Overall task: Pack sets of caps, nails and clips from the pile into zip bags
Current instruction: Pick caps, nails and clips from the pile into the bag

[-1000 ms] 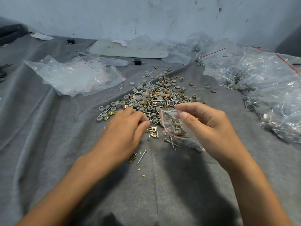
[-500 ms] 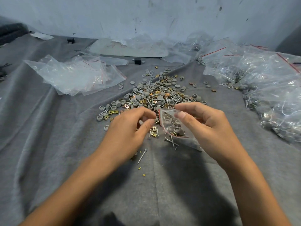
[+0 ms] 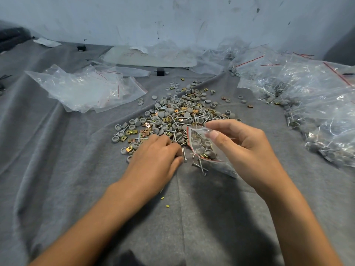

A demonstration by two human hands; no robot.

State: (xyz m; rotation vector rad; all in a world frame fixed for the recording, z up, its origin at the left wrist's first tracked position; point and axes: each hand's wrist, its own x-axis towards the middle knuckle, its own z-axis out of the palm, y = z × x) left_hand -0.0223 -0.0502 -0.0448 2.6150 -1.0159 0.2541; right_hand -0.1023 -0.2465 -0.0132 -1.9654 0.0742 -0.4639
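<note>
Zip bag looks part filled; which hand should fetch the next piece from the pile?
Left. The left hand lies on the near edge of the pile, beside loose nails; the right hand is busy pinching the zip bag.

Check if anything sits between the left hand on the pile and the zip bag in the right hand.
Nothing visible blocks it. The left hand rests on the near edge of the pile; the right hand pinches the zip bag just beside it. Only loose nails lie flat on the cloth between. Bag mouth open or not: unclear.
</note>
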